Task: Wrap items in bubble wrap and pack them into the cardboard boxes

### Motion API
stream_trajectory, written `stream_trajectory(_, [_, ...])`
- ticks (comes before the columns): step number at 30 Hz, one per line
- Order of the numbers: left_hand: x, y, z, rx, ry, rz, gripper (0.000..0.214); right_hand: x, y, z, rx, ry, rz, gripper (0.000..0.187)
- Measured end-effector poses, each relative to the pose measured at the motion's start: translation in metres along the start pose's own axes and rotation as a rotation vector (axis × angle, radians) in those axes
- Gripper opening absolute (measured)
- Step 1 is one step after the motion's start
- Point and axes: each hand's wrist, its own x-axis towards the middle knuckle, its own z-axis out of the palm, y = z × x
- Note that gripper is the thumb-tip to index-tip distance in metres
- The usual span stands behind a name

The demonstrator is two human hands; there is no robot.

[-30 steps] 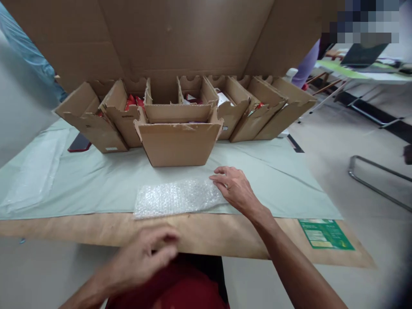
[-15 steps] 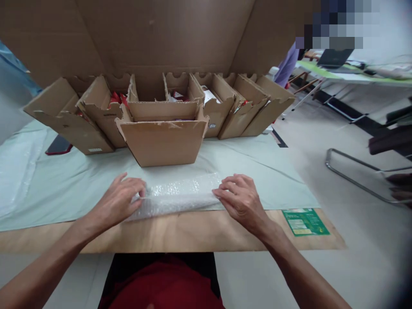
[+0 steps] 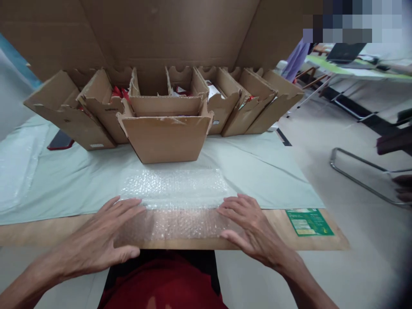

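A clear sheet of bubble wrap lies spread out, its far part on the pale green cloth and its near part over the bare wooden table edge. My left hand rests at the sheet's left side, fingers stretched out and thumb apart. On the opposite side my right hand lies with fingers spread, the fingertips at the sheet's right edge. Neither hand grips anything. Just beyond the sheet stands a small cardboard bin.
Behind it, several open cardboard bins hold red and white packets, before a tall cardboard panel. A dark phone and more bubble wrap lie left. A green printed card is at right, near a metal-framed chair.
The bubble wrap, pinched and folded up before, now lies flat and reaches nearer to me. Both hands have let go, opened and come closer to the table's near edge.
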Motion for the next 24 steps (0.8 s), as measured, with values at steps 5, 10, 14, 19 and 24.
stream_trajectory(5, [0.048, 0.013, 0.004, 0.08, 0.221, -0.107, 0.049, 0.042, -0.005, 0.014, 0.002, 0.079, 0.134, 0.037])
stream_trajectory(10, [0.088, 0.024, 0.059, 0.195, 0.141, -0.057, 0.064, 0.098, -0.018, 0.086, -0.078, -0.177, 0.062, 0.069])
stream_trajectory(14, [0.074, 0.016, 0.08, 0.181, 0.102, -0.121, 0.072, 0.087, 0.0, 0.103, -0.193, -0.205, 0.13, 0.074])
stream_trajectory(19, [0.044, 0.004, 0.077, 0.13, 0.139, -0.214, 0.072, 0.025, 0.047, 0.082, -0.364, -0.064, 0.298, 0.065])
stream_trajectory(24, [0.05, 0.004, 0.06, 0.109, 0.239, -0.23, 0.068, 0.006, 0.054, 0.065, -0.48, 0.097, 0.395, 0.063])
